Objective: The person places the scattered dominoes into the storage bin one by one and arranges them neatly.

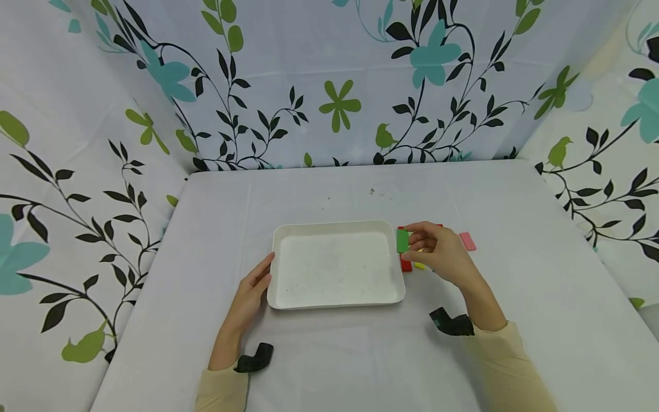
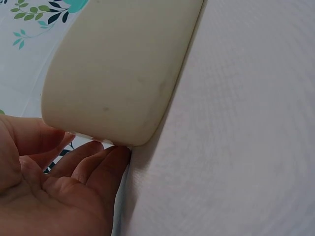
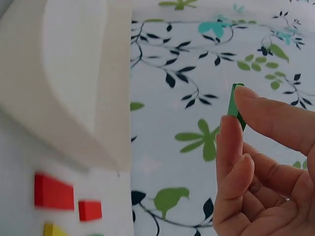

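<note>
Left hand (image 1: 247,297) touching tray (image 1: 334,266), right hand (image 1: 440,250) pinching block (image 1: 403,241)

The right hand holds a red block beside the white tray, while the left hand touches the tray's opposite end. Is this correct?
Not quite: the head view shows a green block, not a red one, in the right hand. The rest stands.

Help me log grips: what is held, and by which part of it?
The right hand pinches a green block, seemingly by opposite ends, between thumb and finger. The left hand touches the left side of the tray, with no clear grip.
</note>
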`<state>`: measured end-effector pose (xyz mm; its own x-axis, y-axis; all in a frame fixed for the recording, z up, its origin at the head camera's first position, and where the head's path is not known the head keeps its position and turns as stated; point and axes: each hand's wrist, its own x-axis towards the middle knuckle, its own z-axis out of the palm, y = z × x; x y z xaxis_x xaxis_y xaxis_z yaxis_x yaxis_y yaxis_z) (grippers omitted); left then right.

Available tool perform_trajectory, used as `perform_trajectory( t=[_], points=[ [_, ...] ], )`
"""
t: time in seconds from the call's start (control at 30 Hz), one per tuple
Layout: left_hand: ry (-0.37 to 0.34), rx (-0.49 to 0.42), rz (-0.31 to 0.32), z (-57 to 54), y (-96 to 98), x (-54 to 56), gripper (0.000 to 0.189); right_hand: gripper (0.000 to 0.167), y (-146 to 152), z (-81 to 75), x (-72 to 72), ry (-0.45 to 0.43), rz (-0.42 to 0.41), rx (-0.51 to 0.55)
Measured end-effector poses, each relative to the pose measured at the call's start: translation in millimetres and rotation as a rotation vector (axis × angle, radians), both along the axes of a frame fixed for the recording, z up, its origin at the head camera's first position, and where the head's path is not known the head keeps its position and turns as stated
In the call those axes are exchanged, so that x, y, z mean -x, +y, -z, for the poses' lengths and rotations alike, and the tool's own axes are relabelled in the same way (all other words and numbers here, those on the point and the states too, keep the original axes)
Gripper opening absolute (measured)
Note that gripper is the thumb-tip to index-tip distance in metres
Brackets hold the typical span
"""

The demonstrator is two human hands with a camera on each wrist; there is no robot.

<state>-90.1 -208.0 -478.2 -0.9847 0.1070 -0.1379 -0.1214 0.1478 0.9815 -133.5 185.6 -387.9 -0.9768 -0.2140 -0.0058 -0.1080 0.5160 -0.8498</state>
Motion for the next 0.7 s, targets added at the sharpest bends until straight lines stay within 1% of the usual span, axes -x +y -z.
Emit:
perform_trajectory(
  t=[0.1, 0.3, 0.53, 0.7],
  points=[
    [0.002, -0.001, 0.000, -1.2, 0.6, -0.4, 0.050, 0.049, -29, -4.2, 2.1, -0.022, -0.030, 0.039],
    [0.005, -0.007, 0.004, 0.1, 1.0, 1.3, 0.050, 0.048, -86, -1.6, 8.0, -0.039, -0.088, 0.068],
    [0.001, -0.001, 0.002, -1.0, 1.4, 1.9, 0.050, 0.049, -144, 8.3, 13.3, -0.080, -0.124, 0.066],
    [-0.018, 0.003, 0.001, -2.3, 1.7, 0.5, 0.050, 0.049, -174, 19.0, 17.1, -0.103, -0.141, 0.059]
  ],
)
